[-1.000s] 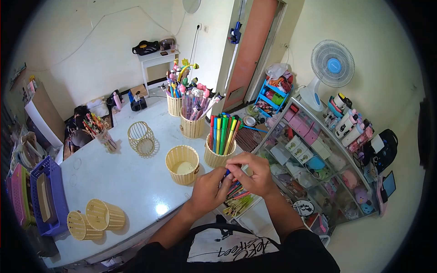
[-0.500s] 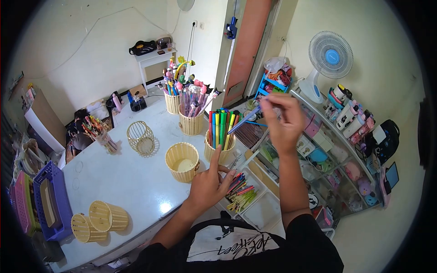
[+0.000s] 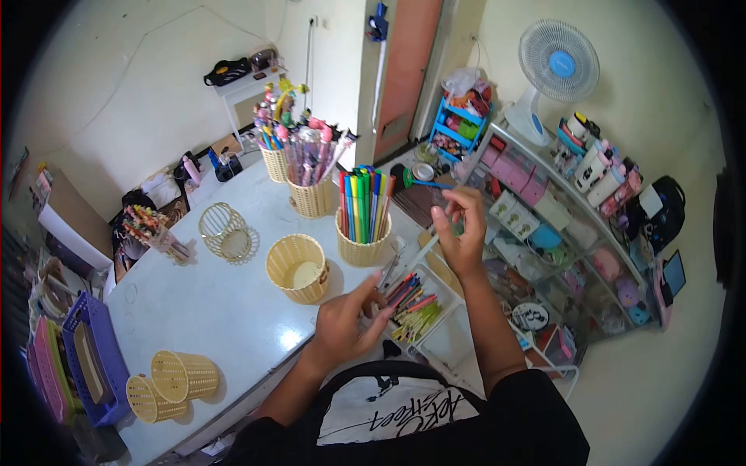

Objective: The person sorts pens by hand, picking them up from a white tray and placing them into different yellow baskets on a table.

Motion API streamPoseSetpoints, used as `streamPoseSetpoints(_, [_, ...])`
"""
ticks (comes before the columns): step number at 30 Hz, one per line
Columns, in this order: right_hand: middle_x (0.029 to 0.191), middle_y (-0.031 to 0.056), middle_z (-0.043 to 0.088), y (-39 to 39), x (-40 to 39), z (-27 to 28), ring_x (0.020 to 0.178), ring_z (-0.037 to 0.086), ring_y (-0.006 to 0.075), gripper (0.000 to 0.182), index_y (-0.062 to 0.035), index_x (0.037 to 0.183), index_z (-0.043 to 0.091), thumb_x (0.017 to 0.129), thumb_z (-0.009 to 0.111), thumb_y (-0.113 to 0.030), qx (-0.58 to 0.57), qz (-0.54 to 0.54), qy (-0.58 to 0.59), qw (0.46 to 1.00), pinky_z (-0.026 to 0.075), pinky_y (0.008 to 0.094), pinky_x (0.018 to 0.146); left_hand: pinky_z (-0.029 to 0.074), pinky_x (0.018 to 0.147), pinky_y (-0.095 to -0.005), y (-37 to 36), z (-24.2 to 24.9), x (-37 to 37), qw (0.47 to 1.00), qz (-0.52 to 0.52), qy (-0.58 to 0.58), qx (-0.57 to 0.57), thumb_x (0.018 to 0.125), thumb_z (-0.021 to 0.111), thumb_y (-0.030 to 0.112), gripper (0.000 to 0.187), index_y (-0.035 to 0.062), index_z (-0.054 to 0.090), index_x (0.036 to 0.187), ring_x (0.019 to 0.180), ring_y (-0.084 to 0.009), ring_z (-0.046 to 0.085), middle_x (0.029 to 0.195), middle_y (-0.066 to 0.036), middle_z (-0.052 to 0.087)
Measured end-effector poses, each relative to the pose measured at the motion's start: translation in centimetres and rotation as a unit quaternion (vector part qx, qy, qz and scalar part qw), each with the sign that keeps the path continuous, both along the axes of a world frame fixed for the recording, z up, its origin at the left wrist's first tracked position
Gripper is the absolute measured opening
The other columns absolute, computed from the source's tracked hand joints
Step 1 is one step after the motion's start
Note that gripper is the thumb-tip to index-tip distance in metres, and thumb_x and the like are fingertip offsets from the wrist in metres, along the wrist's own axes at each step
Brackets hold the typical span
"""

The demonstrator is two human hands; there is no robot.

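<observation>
My left hand [image 3: 346, 322] is over the table's front edge, its index finger and thumb stretched apart with nothing visible between them. To its right, my right hand [image 3: 464, 237] is raised with thumb and fingers apart; I see no pen in it. Beyond my hands, a cream woven basket [image 3: 361, 250] holds upright colored markers [image 3: 364, 206]. An empty cream basket [image 3: 298, 269] stands left of it. Close to my left fingers, a tray [image 3: 443, 326] holds a pile of colored pens or pencils [image 3: 413, 307].
Farther back, two baskets [image 3: 311, 199] hold decorated pens. A wire-like basket [image 3: 225, 233] and a cup of pens [image 3: 159, 233] are at left. Two cream baskets [image 3: 185, 376] lie near purple bins [image 3: 95, 353]. A glass cabinet [image 3: 544, 233] and fan [image 3: 559, 62] are at right.
The blue-purple pen no longer shows in my right hand, which has moved lower and left with its fingers apart. My left fingers have drawn back from the marker basket. The view has shifted.
</observation>
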State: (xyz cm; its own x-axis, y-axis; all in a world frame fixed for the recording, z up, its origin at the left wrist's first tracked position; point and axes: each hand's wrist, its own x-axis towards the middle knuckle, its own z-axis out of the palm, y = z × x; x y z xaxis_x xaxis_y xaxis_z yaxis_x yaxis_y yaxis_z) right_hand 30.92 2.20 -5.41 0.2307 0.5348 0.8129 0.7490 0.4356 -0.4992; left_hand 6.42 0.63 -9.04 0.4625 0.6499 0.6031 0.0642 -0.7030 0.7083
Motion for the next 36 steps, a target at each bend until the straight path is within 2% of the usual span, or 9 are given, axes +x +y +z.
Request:
streamPoseSetpoints(3, [0.094,0.0109,0.063,-2.0,4.6,-10.8,0.081,0.060,0.0183,0.023,-0.0031,0.102,0.066,0.084,0.071,-0.017,-0.208,-0.023,0.111,0.972,0.048,0.0321,0.075,0.049,0.056,-0.0280,-1.8,-3.3,-0.9,0.988,-0.130,0.051,-0.066,0.088,0.067,0.015,0.048,0.0003,0.052,0.131,0.060,-0.0150,0.060,0.088,-0.010,0.068])
streamPoseSetpoints(5, [0.088,0.0106,0.068,-4.9,6.5,-18.4,0.078,0.063,0.0172,0.024,-0.0012,0.100,0.066,0.087,0.068,-0.021,-0.399,0.016,0.116,0.909,0.050,0.0318,0.073,0.050,0.067,-0.0256,-3.0,-8.2,-1.1,0.909,-0.221,0.197,-0.292,0.093,0.063,0.018,0.037,0.0011,0.056,0.126,0.076,-0.0118,0.063,0.091,-0.010,0.069])
streamPoseSetpoints(7, [0.085,0.0108,0.070,-7.7,8.5,-27.1,0.078,0.066,0.0179,0.024,-0.0011,0.097,0.067,0.086,0.068,-0.023,-0.459,0.079,0.126,0.876,0.052,0.0314,0.073,0.050,0.069,-0.0287,-4.6,-18.6,-2.2,0.831,-0.221,0.163,-0.485,0.095,0.062,0.027,0.038,0.0019,0.058,0.123,0.073,-0.0118,0.060,0.091,-0.008,0.068])
streamPoseSetpoints(11, [0.079,0.0069,0.067,-9.0,10.9,-37.8,0.071,0.065,0.0131,0.024,-0.0003,0.099,0.065,0.085,0.070,-0.020,-0.551,0.068,0.293,0.779,0.052,0.0282,0.063,0.049,0.079,-0.0300,-8.3,-30.9,-7.1,0.802,-0.039,0.229,-0.551,0.096,0.059,0.033,0.039,0.0000,0.059,0.118,0.087,-0.0180,0.064,0.095,-0.012,0.067])
streamPoseSetpoints(16, [0.079,0.0078,0.068,-5.8,14.3,-51.7,0.064,0.063,0.0126,0.023,-0.0015,0.098,0.066,0.083,0.071,-0.018,-0.621,-0.017,0.397,0.676,0.051,0.0274,0.057,0.052,0.075,-0.0331,-12.2,-34.9,-14.2,0.748,0.083,0.328,-0.572,0.095,0.058,0.035,0.042,-0.0040,0.062,0.109,0.081,-0.0202,0.066,0.090,-0.013,0.069])
streamPoseSetpoints(18, [0.085,0.0142,0.069,-4.7,14.8,-57.6,0.073,0.068,0.0239,0.027,-0.0001,0.099,0.065,0.080,0.071,-0.018,-0.629,-0.091,0.432,0.640,0.055,0.0354,0.065,0.053,0.073,-0.0329,-14.5,-35.0,-17.5,0.713,0.099,0.350,-0.599,0.094,0.058,0.033,0.041,-0.0052,0.062,0.109,0.081,-0.0208,0.067,0.090,-0.014,0.069])
streamPoseSetpoints(22, [0.109,0.0258,0.066,-1.9,14.5,-62.8,0.101,0.063,0.0423,0.049,0.0011,0.112,0.057,0.077,0.070,-0.031,-0.611,-0.249,0.282,0.696,0.049,0.0478,0.091,0.053,0.073,-0.0319,-17.5,-32.1,-19.3,0.649,0.162,0.351,-0.655,0.094,0.058,0.032,0.042,-0.0061,0.061,0.110,0.082,-0.0206,0.068,0.092,-0.016,0.070])
streamPoseSetpoints(29, [0.109,0.0285,0.064,1.1,16.6,-63.3,0.103,0.062,0.0432,0.057,0.0041,0.114,0.056,0.074,0.073,-0.032,-0.661,-0.261,0.342,0.615,0.049,0.0464,0.090,0.053,0.077,-0.0339,-17.7,-30.1,-16.9,0.573,0.174,0.463,-0.653,0.095,0.057,0.032,0.041,-0.0049,0.061,0.114,0.087,-0.0225,0.069,0.097,-0.017,0.070])
streamPoseSetpoints(36, [0.088,0.0235,0.069,0.6,17.1,-63.8,0.085,0.067,0.0388,0.037,0.0013,0.087,0.069,0.075,0.074,-0.033,-0.632,-0.238,0.347,0.651,0.052,0.0460,0.078,0.052,0.080,-0.0344,-14.8,-31.7,-14.0,0.639,0.153,0.400,-0.639,0.095,0.056,0.031,0.039,-0.0030,0.061,0.113,0.088,-0.0241,0.069,0.100,-0.017,0.069])
